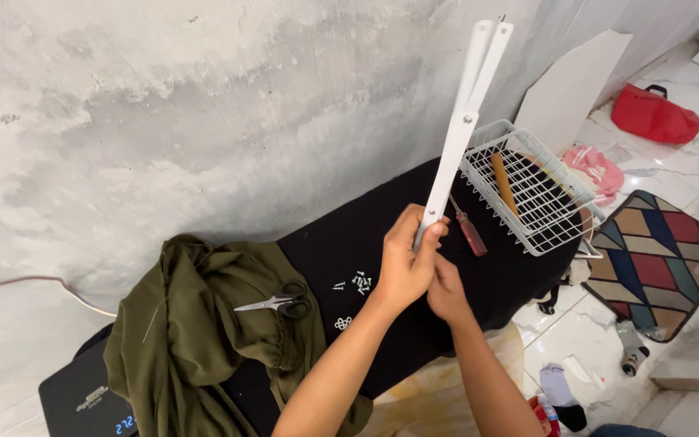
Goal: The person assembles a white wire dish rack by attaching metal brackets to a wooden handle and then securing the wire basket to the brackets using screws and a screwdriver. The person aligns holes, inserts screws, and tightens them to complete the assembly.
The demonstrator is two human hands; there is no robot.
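My left hand (408, 259) grips the lower end of a pair of long white metal bars (461, 129) joined by a screw and held up toward the wall. Just below and behind it, my right hand (447, 290) touches the bars' bottom end, its fingers curled; what it holds is hidden. Beneath the hands, several small screws (357, 282) lie on the black cloth-covered table (341, 243). A red-handled screwdriver (468, 229) lies beside the bars.
A white wire basket (532, 188) holding a wooden-handled tool sits at the table's far right. Scissors (278, 302) rest on an olive garment (196, 332) at left. A patterned mat (657, 251), a red bag (654, 114) and loose items lie on the floor.
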